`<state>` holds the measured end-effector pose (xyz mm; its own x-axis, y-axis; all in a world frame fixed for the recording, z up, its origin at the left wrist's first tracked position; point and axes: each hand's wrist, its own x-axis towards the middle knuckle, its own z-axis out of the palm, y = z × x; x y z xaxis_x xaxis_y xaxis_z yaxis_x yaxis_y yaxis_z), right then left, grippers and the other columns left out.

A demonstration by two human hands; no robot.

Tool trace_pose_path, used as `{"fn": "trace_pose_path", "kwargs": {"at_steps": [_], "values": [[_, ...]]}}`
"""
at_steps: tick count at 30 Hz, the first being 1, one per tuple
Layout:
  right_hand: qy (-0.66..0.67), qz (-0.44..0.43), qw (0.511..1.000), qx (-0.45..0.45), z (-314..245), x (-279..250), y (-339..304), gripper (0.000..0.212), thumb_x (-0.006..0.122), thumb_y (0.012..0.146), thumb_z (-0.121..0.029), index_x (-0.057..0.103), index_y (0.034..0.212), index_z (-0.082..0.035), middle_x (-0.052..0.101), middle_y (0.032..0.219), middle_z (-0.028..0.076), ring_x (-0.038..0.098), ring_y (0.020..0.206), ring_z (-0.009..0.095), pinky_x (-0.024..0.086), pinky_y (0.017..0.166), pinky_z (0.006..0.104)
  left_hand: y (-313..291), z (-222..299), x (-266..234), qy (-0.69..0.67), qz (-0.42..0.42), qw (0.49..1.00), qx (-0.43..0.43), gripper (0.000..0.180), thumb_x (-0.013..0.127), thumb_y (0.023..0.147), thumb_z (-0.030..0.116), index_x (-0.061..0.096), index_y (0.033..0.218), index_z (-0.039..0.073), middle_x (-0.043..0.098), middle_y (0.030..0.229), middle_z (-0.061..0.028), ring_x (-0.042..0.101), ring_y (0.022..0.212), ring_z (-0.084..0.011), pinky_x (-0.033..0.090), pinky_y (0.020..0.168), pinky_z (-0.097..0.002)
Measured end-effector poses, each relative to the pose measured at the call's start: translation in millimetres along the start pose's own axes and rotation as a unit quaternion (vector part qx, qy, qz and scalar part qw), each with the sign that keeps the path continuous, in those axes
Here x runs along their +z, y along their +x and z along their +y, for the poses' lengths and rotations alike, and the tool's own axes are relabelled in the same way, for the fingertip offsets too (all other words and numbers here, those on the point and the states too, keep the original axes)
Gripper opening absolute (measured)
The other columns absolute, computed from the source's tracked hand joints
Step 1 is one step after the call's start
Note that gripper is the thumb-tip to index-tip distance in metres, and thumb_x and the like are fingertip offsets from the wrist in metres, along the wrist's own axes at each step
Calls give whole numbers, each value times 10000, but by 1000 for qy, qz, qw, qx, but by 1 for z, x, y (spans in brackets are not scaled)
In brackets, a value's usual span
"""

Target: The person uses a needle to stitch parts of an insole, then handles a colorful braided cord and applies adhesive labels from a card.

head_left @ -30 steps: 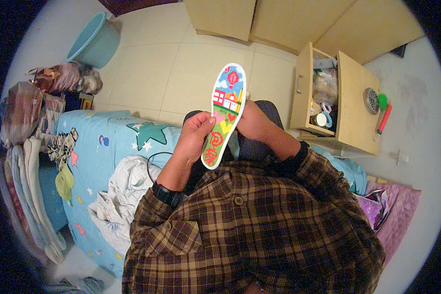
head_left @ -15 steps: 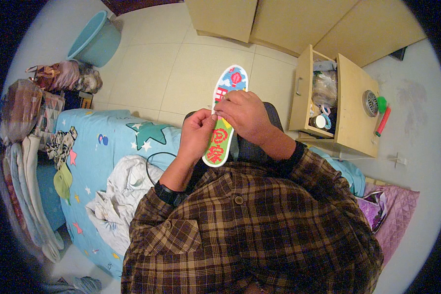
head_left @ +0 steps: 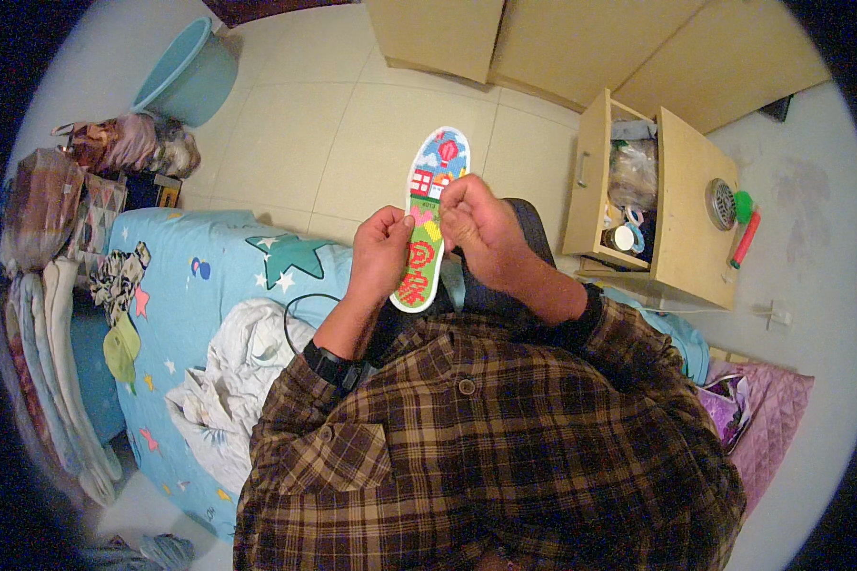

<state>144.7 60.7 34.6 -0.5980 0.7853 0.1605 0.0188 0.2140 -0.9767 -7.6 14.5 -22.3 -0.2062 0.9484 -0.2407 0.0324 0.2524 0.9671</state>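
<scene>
Head view: 1 insole (head_left: 428,221), white-edged, with a bright picture on its upward face: red balloon and buildings at the far end, green ground with red figures at the near end. Location: in front of my shirt (head_left: 467,438), between my 2 hands. Long axis: runs away from me, far tip leaning a little to my right, near end close to my shirt front. My left hand (head_left: 381,249): grasping the insole by its left edge, thumb at the rim, other fingers curled and partly hidden; from it, the insole lies directly to the right, touching. My right hand (head_left: 481,228): fingers drawn together in a pinch over the right edge, about midway along; I cannot tell whether it grips the insole, or something too small to see. Nearer hand: left, in contact; right, overlapping the edge in this view. Surroundings: 1 blue bed (head_left: 186,285) to my left, bearing 1 crumpled white cloth (head_left: 230,366); 1 pulled-out drawer (head_left: 590,176) to my right; 1 blue tub (head_left: 205,86), far left.
</scene>
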Motion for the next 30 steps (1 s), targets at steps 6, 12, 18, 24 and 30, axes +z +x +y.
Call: {"fn": "trace_pose_path", "kwargs": {"at_steps": [6, 12, 18, 24, 30], "values": [[-51, -13, 998, 32, 5, -9, 11, 57, 430, 828, -79, 415, 824, -24, 485, 610, 54, 492, 541, 124, 407, 507, 252, -8, 17, 8, -155, 20, 987, -33, 158, 472, 829, 90, 539, 916, -25, 586, 756, -63, 548, 635, -88, 451, 557, -214], [-272, -20, 962, -15, 20, -5, 11, 144, 461, 801, -202, 516, 840, -75, 560, 660, 122, 553, 591, 281, 440, 530, 375, -10, 16, 5, -153, 1, 988, -26, 178, 475, 827, 80, 534, 947, -37, 595, 792, -73, 559, 662, -92, 460, 583, -213], [-327, -11, 945, -26, 17, -3, 10, 206, 451, 797, -270, 561, 822, -97, 582, 710, 126, 562, 634, 315, 446, 552, 421, -11, 15, 4, -146, -7, 989, -19, 187, 478, 825, 80, 536, 952, -44, 593, 796, -64, 552, 667, -83, 453, 590, -209], [-321, -1, 947, -30, 18, -4, 9, 205, 452, 795, -266, 561, 804, -93, 578, 698, 132, 561, 619, 315, 445, 542, 417, -13, 16, 6, -163, -12, 986, -16, 189, 474, 828, 81, 536, 954, -45, 592, 802, -61, 549, 668, -78, 450, 591, -207], [-324, -4, 946, -31, 20, -4, 9, 189, 452, 791, -245, 555, 797, -88, 574, 684, 132, 559, 611, 316, 444, 536, 418, -14, 16, 6, -156, -16, 988, -11, 191, 469, 833, 87, 537, 955, -45, 592, 800, -58, 546, 666, -74, 446, 587, -203]]}}
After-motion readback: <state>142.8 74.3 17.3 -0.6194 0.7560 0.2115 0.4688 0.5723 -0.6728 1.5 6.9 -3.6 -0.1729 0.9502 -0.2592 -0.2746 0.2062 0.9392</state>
